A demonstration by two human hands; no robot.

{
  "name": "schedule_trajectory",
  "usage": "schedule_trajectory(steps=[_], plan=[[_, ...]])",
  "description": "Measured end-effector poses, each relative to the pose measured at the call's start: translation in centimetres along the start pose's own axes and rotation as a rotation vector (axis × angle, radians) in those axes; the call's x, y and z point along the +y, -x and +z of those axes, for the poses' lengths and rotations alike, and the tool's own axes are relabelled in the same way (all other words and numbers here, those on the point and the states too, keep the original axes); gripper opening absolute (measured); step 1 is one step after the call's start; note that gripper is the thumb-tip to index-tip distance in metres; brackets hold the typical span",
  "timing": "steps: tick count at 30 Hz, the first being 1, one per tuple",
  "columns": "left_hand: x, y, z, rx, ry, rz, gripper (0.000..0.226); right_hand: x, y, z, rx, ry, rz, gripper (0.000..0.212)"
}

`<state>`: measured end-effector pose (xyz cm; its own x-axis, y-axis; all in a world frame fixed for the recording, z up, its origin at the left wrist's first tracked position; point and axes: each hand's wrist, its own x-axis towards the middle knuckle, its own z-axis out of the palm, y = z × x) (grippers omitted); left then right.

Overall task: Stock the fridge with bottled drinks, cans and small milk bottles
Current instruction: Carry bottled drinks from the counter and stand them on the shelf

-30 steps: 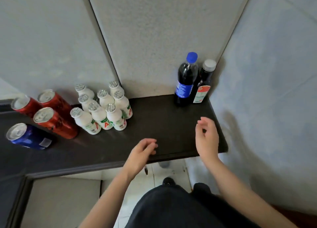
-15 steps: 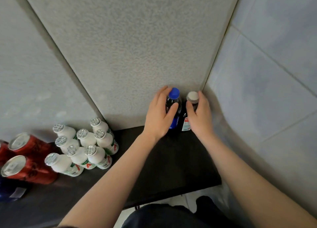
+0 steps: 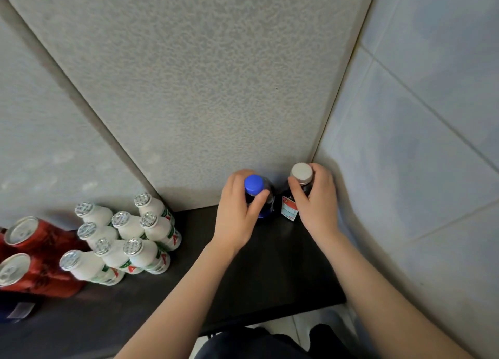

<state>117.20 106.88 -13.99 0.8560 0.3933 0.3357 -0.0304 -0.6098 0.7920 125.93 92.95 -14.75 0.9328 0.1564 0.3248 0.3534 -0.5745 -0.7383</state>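
Two dark bottled drinks stand in the far right corner of a black counter (image 3: 270,272). My left hand (image 3: 237,212) grips the blue-capped bottle (image 3: 255,185) around its neck. My right hand (image 3: 316,199) grips the grey-capped bottle (image 3: 301,173), whose red and white label shows below my fingers. Several small white milk bottles (image 3: 129,237) with foil lids stand clustered at the left. Red cans (image 3: 29,256) sit further left, at the frame edge.
A speckled grey panel (image 3: 202,88) rises behind the counter, and a pale tiled wall (image 3: 418,156) closes off the right side. A dark blue can (image 3: 16,308) is partly cut off at the bottom left. My dark trousers show below the counter's front edge.
Both hands rose from the counter's front edge, reached to the back corner and closed round the two bottles. The camera tilted up and nearer the wall.
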Motion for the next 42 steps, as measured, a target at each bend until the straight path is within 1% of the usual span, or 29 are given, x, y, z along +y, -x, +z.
schedule_trajectory(steps=[2,5,8,10,12,14,16,18,20,22,25,27,29,32,34,36,40,42], plan=[[-0.1,0.6,0.2,0.016,0.109,-0.098,0.031,0.2,0.3,0.1,0.008,-0.008,0.049,0.045],[-0.3,1.4,0.4,0.091,0.165,-0.146,0.037,0.1,0.9,0.3,-0.016,0.028,0.020,0.046],[-0.6,1.3,-0.1,0.186,0.200,-0.189,0.030,0.1,1.6,0.6,-0.036,0.032,-0.007,0.049],[-0.7,1.4,-0.7,0.238,0.238,-0.230,0.025,-0.1,2.2,0.6,-0.011,-0.022,0.023,0.047],[-0.4,1.9,-1.5,0.293,0.272,-0.253,0.025,-0.5,2.9,0.5,0.014,-0.113,0.058,0.045],[-0.3,3.3,-2.6,0.350,0.262,-0.257,0.022,-1.3,3.8,0.7,0.015,-0.189,0.072,0.047],[-0.5,5.2,-3.8,0.387,0.263,-0.276,0.015,-2.5,5.2,0.9,0.011,-0.241,0.045,0.043],[-0.6,7.7,-5.2,0.414,0.298,-0.316,0.012,-3.7,7.1,1.3,-0.034,-0.291,-0.009,0.034],[-0.5,10.5,-6.6,0.449,0.305,-0.356,0.016,-4.9,9.1,1.6,-0.125,-0.337,-0.035,0.032],[-0.3,13.6,-8.1,0.497,0.294,-0.410,0.017,-6.1,11.2,2.0,-0.228,-0.370,-0.054,0.035],[0.5,18.9,-10.4,0.585,0.292,-0.502,0.017,-7.6,14.9,2.0,-0.417,-0.405,-0.111,0.038],[1.1,22.8,-12.0,0.665,0.259,-0.570,0.019,-8.6,17.8,1.8,-0.557,-0.421,-0.157,0.035],[1.9,26.8,-13.4,0.759,0.226,-0.631,0.023,-9.4,20.8,1.4,-0.691,-0.457,-0.166,0.031],[3.2,33.5,-15.0,0.880,0.202,-0.716,0.020,-11.0,25.7,1.0,-0.879,-0.489,-0.214,0.035],[4.3,38.3,-15.8,0.955,0.165,-0.759,0.026,-12.2,29.4,0.4,-0.993,-0.491,-0.264,0.031],[5.7,43.0,-16.3,1.012,0.114,-0.791,0.031,-13.1,33.2,-0.5,-1.089,-0.487,-0.316,0.027],[8.9,52.7,-16.6,1.141,0.102,-0.878,0.028,-13.5,41.0,-3.0,-1.236,-0.460,-0.335,0.039],[10.7,57.6,-16.4,1.218,0.120,-0.918,0.030,-13.7,44.9,-4.3,-1.295,-0.458,-0.333,0.035]])
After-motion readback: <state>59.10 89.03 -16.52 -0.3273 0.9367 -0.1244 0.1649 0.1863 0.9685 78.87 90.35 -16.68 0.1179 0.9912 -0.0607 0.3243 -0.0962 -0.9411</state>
